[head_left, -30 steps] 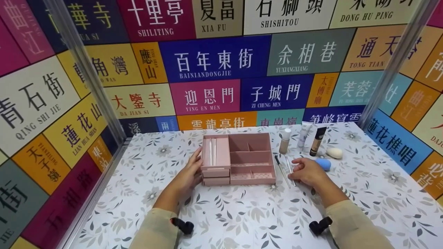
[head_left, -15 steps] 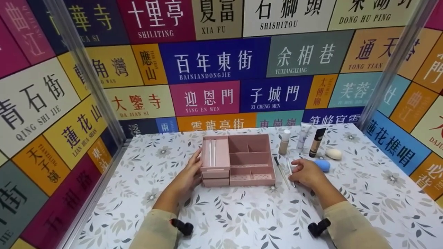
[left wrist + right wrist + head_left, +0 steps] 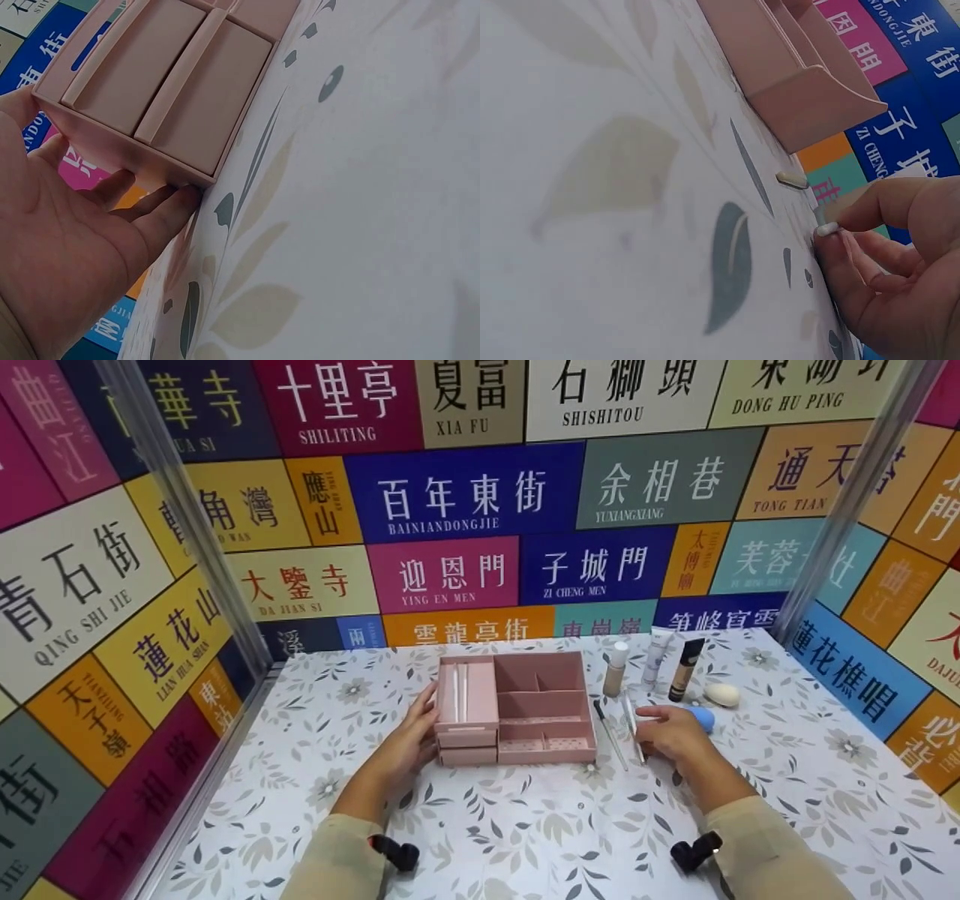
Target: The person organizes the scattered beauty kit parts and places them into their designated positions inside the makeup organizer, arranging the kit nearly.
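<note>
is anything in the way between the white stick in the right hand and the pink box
Yes: the dark-tipped stick lies on the table between the white stick, pinched in the right hand, and the pink box. Nothing else shows directly between them.

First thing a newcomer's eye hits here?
Probably the multicoloured sign panels, covering the wall behind the table. Next, perhaps, the pink organizer near the table's middle, its left side touched by the left hand. Then the right hand, pinching a slim stick to the organizer's right.
</note>
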The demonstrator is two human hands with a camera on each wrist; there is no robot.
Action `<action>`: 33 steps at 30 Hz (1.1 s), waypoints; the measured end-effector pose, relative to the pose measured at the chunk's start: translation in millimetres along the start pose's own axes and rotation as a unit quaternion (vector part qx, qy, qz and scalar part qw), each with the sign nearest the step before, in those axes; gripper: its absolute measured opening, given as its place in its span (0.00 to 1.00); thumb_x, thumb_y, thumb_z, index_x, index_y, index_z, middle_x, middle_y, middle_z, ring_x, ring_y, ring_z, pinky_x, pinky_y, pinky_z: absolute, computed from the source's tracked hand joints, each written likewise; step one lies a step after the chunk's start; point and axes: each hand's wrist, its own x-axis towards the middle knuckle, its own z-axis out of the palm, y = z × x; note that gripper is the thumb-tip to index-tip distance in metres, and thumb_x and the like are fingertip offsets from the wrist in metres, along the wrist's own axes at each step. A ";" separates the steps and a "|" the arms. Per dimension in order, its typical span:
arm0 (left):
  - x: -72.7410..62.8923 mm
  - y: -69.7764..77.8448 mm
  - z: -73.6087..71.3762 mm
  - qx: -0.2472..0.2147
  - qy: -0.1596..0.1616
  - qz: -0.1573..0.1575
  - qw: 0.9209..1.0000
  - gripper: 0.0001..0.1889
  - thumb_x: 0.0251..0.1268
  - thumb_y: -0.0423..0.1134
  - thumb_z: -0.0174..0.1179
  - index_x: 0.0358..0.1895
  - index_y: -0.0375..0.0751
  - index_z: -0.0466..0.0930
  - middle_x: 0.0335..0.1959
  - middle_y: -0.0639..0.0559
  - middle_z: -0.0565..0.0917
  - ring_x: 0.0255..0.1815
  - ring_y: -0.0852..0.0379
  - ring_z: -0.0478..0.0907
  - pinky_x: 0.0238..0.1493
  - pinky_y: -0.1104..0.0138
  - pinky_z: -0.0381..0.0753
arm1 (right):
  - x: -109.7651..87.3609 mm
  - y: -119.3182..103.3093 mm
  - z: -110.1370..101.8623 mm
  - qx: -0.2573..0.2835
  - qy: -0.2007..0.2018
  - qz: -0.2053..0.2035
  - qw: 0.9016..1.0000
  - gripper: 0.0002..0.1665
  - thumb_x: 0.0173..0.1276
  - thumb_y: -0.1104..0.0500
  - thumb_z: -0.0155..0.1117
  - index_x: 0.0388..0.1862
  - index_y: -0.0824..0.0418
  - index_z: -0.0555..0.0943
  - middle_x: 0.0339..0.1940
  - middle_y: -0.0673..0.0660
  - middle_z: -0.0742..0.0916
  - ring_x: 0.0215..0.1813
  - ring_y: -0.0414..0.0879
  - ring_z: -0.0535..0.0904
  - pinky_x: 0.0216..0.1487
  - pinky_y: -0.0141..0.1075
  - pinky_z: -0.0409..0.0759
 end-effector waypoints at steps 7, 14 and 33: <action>0.6 3.9 0.9 0.006 0.014 -0.024 1.000 0.29 0.83 0.63 0.50 0.79 0.93 0.54 0.90 0.61 0.50 0.87 0.45 0.61 0.88 0.46 0.59 | -3.2 -4.9 -2.7 0.096 -0.044 0.014 0.994 0.45 0.70 0.68 0.63 0.84 0.71 0.60 0.41 0.46 0.89 0.38 0.39 0.86 0.44 0.33 0.87; 0.2 4.7 1.2 0.005 0.011 -0.025 1.000 0.31 0.83 0.63 0.50 0.82 0.90 0.51 0.90 0.60 0.49 0.88 0.44 0.60 0.88 0.46 0.58 | -7.3 -12.9 -0.3 0.167 -0.066 0.017 0.984 0.44 0.71 0.70 0.62 0.85 0.68 0.59 0.40 0.43 0.90 0.43 0.40 0.87 0.46 0.33 0.87; -0.9 2.1 1.1 -0.001 0.004 -0.006 1.000 0.29 0.85 0.60 0.49 0.81 0.89 0.53 0.90 0.58 0.50 0.87 0.43 0.61 0.88 0.45 0.59 | -19.2 -28.5 10.5 0.186 -0.078 -0.010 0.979 0.40 0.77 0.64 0.62 0.84 0.63 0.60 0.40 0.46 0.88 0.39 0.41 0.87 0.45 0.33 0.90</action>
